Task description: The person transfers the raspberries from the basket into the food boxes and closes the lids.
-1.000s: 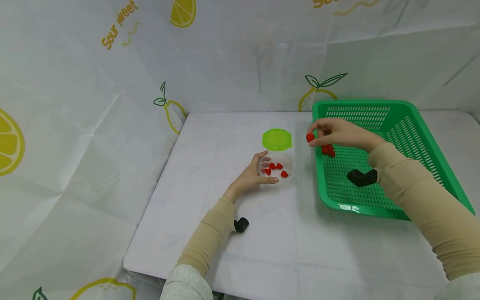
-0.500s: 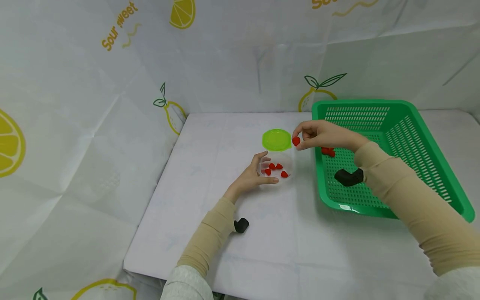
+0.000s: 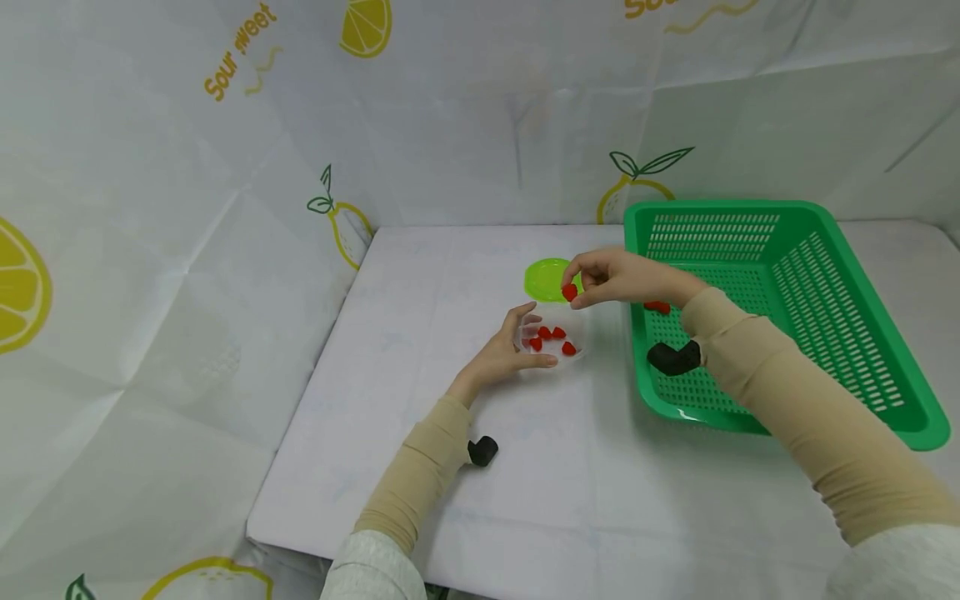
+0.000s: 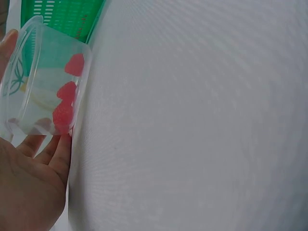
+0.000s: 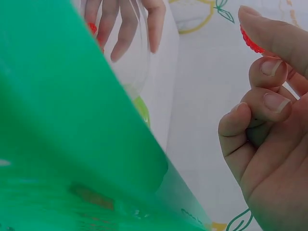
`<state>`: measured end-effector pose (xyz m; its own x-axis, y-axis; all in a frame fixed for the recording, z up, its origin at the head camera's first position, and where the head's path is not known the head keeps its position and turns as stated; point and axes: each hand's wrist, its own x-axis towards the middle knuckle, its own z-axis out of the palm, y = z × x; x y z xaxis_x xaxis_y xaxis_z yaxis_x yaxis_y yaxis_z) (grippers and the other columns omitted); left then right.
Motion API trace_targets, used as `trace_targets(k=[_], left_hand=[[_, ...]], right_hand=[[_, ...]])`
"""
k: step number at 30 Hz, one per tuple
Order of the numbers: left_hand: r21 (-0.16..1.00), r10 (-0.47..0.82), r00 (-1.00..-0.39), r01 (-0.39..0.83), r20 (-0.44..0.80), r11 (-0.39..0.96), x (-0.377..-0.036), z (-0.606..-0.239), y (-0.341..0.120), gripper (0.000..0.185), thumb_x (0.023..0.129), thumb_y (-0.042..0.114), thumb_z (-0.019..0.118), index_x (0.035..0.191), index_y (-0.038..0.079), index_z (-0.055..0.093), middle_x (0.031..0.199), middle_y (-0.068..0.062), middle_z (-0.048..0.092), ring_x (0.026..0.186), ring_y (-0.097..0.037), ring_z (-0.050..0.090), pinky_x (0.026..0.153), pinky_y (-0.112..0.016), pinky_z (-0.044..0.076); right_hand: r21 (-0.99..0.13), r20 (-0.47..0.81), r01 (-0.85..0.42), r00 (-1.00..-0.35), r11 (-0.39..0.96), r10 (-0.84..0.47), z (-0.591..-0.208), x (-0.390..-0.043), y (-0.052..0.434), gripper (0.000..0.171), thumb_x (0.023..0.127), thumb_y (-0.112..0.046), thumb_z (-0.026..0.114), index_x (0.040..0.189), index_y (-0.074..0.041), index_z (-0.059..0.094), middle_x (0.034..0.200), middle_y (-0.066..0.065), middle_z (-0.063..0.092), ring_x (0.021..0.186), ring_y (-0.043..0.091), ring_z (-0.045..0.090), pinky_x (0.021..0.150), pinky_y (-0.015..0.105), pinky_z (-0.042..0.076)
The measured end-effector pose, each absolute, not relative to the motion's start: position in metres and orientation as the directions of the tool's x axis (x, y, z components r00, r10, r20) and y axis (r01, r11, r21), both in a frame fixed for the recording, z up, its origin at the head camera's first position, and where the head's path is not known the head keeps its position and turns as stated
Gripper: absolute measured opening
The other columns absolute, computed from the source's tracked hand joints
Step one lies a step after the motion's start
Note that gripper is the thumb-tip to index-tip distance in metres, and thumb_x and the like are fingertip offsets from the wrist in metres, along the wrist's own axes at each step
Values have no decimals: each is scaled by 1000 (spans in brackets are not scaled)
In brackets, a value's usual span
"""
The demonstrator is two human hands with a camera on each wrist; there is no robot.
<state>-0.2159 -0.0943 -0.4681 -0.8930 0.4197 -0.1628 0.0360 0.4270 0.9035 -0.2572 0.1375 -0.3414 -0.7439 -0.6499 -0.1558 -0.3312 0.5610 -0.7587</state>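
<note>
My left hand curves its fingers and thumb round the side of a small clear plastic tub standing on the table. Several red raspberries lie on the tub's bottom. Between thumb and fingertips, my right hand pinches another raspberry. It is just beyond the tub's far side and overlaps the bright green lid in the head view. In the right wrist view, the thumb covers most of this raspberry.
A large green slotted basket stands on the right, beneath my right forearm. A few more raspberries lie inside near its left wall, partly hidden by the hand. White cloth covers the table; a lemon-print sheet hangs behind.
My right hand has moved left from over the basket's edge to above the lid, carrying the raspberry. The left hand and the tub have stayed in place.
</note>
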Motion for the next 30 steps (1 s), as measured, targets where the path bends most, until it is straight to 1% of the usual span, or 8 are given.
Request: trace_targets(k=[7, 12, 16, 22, 28, 30], left_hand=[[905, 424, -891, 37, -162, 424, -216, -467, -94, 94, 72, 46, 77, 143, 40, 16, 142, 14, 38, 131, -10, 38, 104, -42, 37], [907, 427, -890, 38, -160, 419, -215, -468, -94, 93, 71, 47, 77, 142, 42, 16, 142, 15, 37, 131, -8, 38, 103, -41, 37], [908, 426, -891, 39, -158, 418, -215, -468, -94, 93, 72, 46, 77, 142, 41, 16, 142, 14, 37, 131, -9, 38, 103, -41, 38], [909, 424, -892, 34, -159, 414, -214, -466, -94, 93, 72, 45, 77, 142, 42, 16, 142, 15, 37, 131, -8, 39, 103, -41, 37], [906, 423, -892, 40, -157, 421, -214, -466, -93, 94, 72, 45, 76, 144, 38, 16, 143, 14, 37, 131, -10, 39, 103, -42, 38], [905, 423, -892, 38, -160, 423, -214, -466, -93, 94, 72, 46, 76, 144, 39, 15, 143, 14, 37, 131, -9, 38, 103, -42, 38]], right_hand=[[-741, -188, -341, -722, 579, -666, -343, -259, 129, 29, 85, -25, 69, 109, -14, 58, 71, 4, 49, 65, 16, 45, 60, 27, 39], [-737, -200, -347, -708, 580, -677, -341, -258, 124, 29, 85, -23, 68, 110, -13, 58, 71, 4, 48, 64, 17, 44, 59, 28, 38], [-716, -222, -356, -700, 600, -679, -343, -261, 119, 27, 85, -22, 68, 109, -14, 58, 70, 4, 49, 64, 17, 45, 60, 29, 39], [-689, -262, -377, -666, 618, -699, -348, -270, 114, 25, 85, -19, 67, 107, -12, 59, 68, 3, 49, 63, 16, 46, 61, 29, 40], [-680, -306, -364, -647, 636, -698, -355, -280, 111, 25, 85, -17, 67, 108, -10, 60, 72, 3, 46, 70, 21, 46, 62, 28, 39], [-679, -335, -345, -639, 647, -692, -358, -284, 110, 26, 85, -17, 66, 109, -10, 61, 74, 3, 45, 73, 21, 45, 63, 28, 37]])
